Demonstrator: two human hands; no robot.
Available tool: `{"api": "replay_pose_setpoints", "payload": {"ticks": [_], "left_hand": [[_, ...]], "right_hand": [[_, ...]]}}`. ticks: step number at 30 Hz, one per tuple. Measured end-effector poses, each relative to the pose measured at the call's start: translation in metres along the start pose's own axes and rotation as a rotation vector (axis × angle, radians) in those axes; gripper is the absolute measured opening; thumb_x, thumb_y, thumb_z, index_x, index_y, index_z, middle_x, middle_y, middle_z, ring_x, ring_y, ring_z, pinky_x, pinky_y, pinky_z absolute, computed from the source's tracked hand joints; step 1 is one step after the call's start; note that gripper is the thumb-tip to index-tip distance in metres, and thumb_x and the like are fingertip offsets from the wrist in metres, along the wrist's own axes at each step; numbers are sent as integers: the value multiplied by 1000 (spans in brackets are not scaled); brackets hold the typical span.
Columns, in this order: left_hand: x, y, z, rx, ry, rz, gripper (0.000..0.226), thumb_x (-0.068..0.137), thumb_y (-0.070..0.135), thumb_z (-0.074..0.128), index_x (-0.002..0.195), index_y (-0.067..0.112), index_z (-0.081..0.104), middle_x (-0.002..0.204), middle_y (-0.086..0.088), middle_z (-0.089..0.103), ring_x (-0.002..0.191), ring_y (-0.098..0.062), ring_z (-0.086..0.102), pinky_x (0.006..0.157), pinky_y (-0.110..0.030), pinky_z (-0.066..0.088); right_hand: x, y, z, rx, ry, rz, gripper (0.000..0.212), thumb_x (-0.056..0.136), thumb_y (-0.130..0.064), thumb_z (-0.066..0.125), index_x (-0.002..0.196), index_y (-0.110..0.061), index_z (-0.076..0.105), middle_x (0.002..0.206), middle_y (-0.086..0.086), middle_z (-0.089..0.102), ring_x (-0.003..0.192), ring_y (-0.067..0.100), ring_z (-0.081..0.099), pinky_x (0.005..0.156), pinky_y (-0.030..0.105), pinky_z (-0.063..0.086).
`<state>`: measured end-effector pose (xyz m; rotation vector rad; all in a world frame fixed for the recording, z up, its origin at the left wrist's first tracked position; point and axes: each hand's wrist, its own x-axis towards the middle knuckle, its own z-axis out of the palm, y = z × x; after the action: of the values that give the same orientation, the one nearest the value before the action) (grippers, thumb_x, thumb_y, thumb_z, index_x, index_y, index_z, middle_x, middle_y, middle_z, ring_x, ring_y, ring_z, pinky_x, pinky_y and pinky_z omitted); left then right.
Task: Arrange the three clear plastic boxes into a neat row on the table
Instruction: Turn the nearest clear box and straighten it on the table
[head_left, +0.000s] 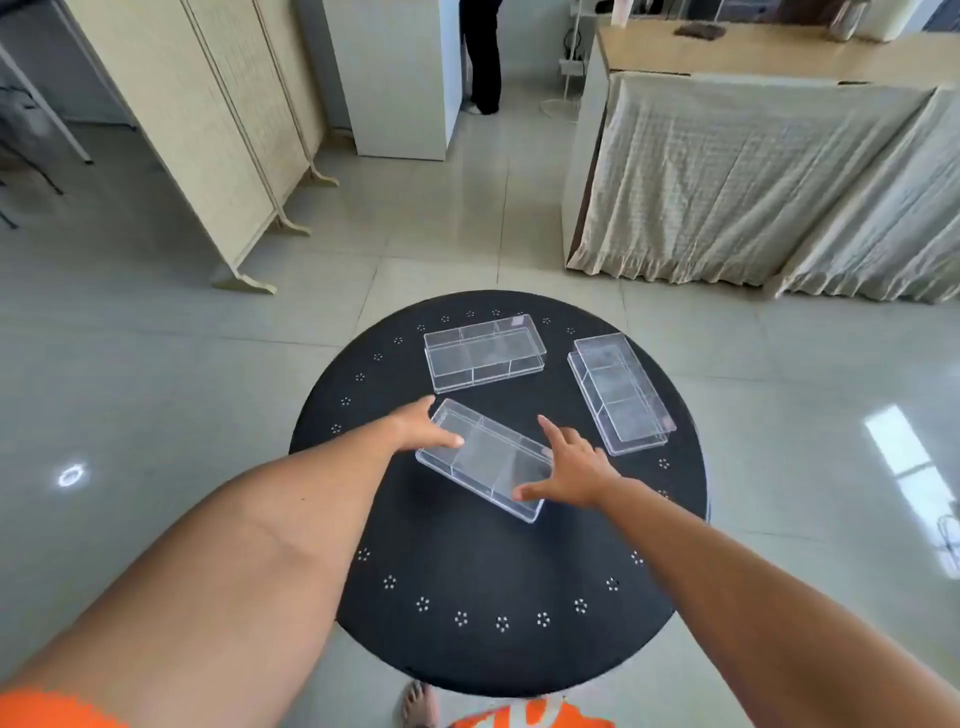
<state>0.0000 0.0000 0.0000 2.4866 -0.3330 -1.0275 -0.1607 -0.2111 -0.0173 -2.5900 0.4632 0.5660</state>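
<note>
Three clear plastic divided boxes lie on a round black table (493, 571). The nearest box (485, 460) sits askew in the middle. My left hand (421, 428) touches its left end, with the thumb over the rim. My right hand (569, 470) rests at its right end with fingers spread, thumb on the near corner. A second box (483, 351) lies crosswise at the far side. The third box (621, 392) lies lengthwise at the right, angled, its lid slightly shifted.
The table's rim is ringed with small perforated flower patterns. Glossy tiled floor surrounds it. A folding screen (208, 130) stands at far left, a cloth-covered counter (753, 171) at far right, and a person's dark-trousered legs (483, 57) at the back.
</note>
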Motion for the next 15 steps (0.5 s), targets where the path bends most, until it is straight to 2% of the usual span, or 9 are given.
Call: {"api": "replay_pose_setpoints", "payload": {"ticks": [4, 9, 15], "left_hand": [[1, -15, 16, -225, -11, -74, 110, 70, 59, 70, 154, 23, 9, 162, -2, 18, 147, -23, 22, 117, -39, 21], [4, -25, 38, -444, 46, -83, 93, 77, 68, 51, 153, 28, 15, 160, 0, 23, 146, -21, 25, 118, -42, 21], [2, -34, 55, -541, 147, -48, 77, 84, 66, 40, 150, 29, 25, 157, 4, 31, 144, -19, 29, 115, -40, 23]], "right_hand": [[-7, 9, 37, 88, 23, -3, 144, 46, -77, 72, 155, -37, -14, 162, 4, 14, 148, 26, 25, 117, 46, 24], [-6, 19, 71, 214, 136, 8, 140, 53, -67, 80, 152, -42, -15, 165, 2, 2, 141, 35, 36, 114, 45, 32], [-3, 21, 92, 341, 230, -10, 121, 63, -54, 78, 153, -45, -3, 153, -5, 20, 128, 35, 43, 110, 43, 34]]}}
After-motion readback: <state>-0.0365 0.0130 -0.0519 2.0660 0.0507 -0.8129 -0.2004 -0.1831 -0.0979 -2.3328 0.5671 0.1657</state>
